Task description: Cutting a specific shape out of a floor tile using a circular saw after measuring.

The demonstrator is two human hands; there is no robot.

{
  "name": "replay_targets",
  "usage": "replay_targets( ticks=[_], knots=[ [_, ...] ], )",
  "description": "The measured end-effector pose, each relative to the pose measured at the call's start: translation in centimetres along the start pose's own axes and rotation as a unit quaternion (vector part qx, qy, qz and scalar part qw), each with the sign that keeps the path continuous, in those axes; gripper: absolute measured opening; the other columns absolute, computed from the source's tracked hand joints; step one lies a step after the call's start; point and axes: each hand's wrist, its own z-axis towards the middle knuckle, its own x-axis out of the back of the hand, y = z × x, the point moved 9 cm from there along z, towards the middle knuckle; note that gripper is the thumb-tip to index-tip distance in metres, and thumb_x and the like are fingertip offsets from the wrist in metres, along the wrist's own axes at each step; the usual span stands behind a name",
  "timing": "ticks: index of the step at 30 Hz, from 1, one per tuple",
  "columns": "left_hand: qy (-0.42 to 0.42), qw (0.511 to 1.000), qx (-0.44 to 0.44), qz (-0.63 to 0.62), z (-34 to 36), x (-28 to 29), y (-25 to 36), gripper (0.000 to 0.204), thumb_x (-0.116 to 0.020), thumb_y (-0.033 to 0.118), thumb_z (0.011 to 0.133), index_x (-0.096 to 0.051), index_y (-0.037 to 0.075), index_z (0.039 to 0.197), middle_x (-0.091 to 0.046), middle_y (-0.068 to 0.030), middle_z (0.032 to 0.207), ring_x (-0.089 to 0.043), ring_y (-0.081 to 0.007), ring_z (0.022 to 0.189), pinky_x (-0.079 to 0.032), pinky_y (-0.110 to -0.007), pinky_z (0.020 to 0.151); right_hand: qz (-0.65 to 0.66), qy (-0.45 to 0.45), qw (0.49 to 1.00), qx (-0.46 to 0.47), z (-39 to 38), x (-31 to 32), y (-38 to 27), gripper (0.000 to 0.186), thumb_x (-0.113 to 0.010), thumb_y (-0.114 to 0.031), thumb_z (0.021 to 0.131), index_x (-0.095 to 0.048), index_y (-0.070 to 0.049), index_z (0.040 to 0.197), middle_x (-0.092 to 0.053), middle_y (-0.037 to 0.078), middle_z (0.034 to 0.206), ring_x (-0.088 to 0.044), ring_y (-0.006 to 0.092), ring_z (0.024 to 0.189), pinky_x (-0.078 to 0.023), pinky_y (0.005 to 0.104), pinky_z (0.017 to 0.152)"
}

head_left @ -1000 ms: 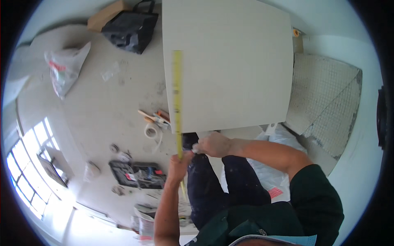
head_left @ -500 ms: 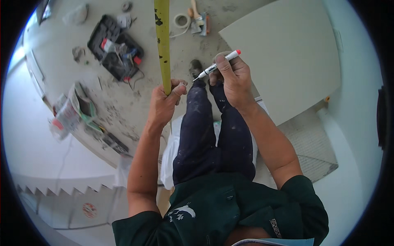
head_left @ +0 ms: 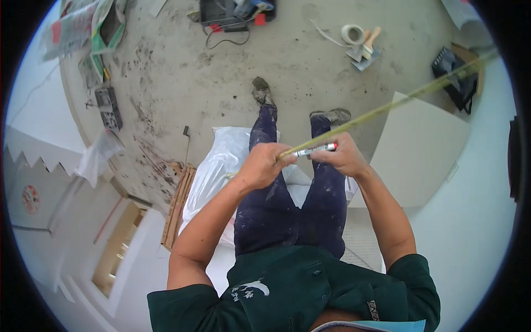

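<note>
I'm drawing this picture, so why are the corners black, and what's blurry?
In the head view, the wide fisheye lens gives a round picture, leaving the corners black; in that head view, the yellow tape measure looks smeared, while the marker in the right hand is clearer; also in the head view, the white plastic has shiny creases.

an indoor renovation site, judging by the smudged bare grey floor [head_left: 188, 77], open black plastic tool case [head_left: 225, 23] and wooden-handled paintbrush [head_left: 371, 43]

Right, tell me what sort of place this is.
Likely a room under renovation: a stained, bare floor, a wooden-handled brush and a yellow measuring tape in the left hand.
</note>
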Motion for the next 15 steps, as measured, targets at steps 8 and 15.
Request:
replay_targets(
  ticks=[8, 15],
  knots=[
    [0.09, 0.993, -0.068, 0.017, -1.8, 11.2, -3.9, 0.015, -0.066, 0.017, 0.086, -0.068, 0.003, 0.09, -0.064, -0.0182, 0.081, -0.062, -0.0391, 0.077, -0.049, -0.043, 0.066, -0.281, 0.091, 0.937, 0.188, 6.8, -7.7, -7.9, 0.018, -0.073, -0.017, 0.082, -0.064, -0.002, 0.086, -0.058, 0.015, 0.073, -0.059, 0.0324, 0.066, -0.044, 0.0389, 0.058],
    [0.178, 0.978, -0.002, -0.11, 3.3, 20.6, -14.3, 0.019, -0.067, 0.022, 0.087, -0.072, 0.005, 0.095, -0.069, -0.0129, 0.075, -0.064, -0.021, 0.066, -0.049, -0.037, 0.061, -0.244, 0.108, 0.961, 0.069, 19.0, -9.8, -9.5, 0.029, -0.071, -0.026, 0.088, -0.064, 0.0, 0.099, -0.062, 0.013, 0.075, -0.06, 0.0199, 0.065, -0.045, 0.0354, 0.059]
  ],
)
